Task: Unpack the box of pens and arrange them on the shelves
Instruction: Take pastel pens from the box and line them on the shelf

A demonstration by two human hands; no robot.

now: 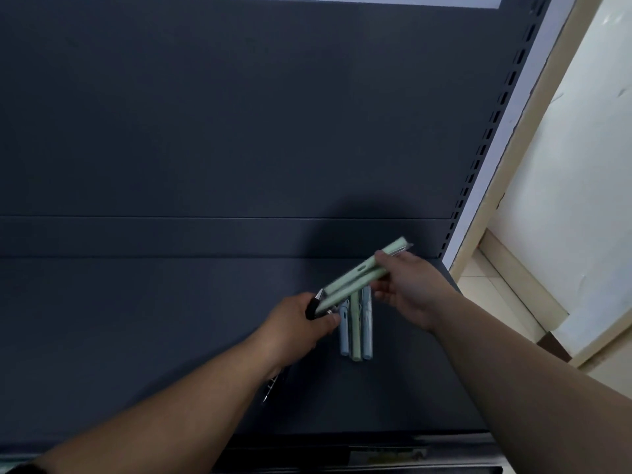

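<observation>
Gripping green pens (355, 278) together, left hand (297, 325) and right hand (412, 290) hover above the shelf (154, 319).

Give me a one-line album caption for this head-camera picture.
The left hand and right hand hold pale green pens above three pastel pens lying side by side on a dark shelf.

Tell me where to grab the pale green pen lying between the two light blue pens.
Pinch the near end of the pale green pen, coming from the dark shelf's front edge: it juts past the light blue pens flanking it, and the left hand and right hand block its far end.
</observation>
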